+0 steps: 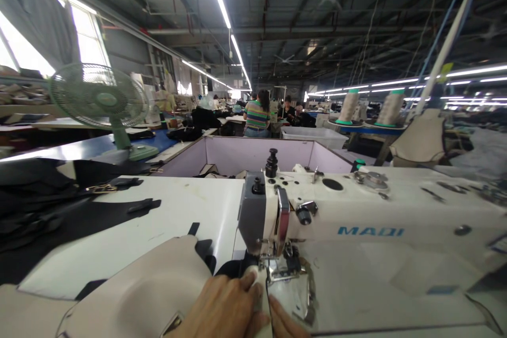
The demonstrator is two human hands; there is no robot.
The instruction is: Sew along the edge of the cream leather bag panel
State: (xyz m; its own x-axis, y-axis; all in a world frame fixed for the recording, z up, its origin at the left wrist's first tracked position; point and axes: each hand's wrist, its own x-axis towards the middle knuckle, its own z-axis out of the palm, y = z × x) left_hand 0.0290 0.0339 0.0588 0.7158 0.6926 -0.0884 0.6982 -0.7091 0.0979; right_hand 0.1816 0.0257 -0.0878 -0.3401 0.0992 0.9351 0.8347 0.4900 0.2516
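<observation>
Cream fabric lies soft and limp on the tabletop, likely light and best guided flat near the seam edge. It sits under the left hand, which is spread flat, pressing it beside the presser foot of the sewing machine. The right hand rests fingers flat beside the foot, gripping nothing.

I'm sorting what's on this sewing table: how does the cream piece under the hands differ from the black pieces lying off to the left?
The cream piece is pale, while the black pieces are dark. The cream piece lies at the presser foot with the left hand flat on it and the right hand beside it; the black pieces lie untouched, away from the needle. The cream piece looks like one broad panel; the black pieces are several, some strap-like. Both rest on the white table.
</observation>
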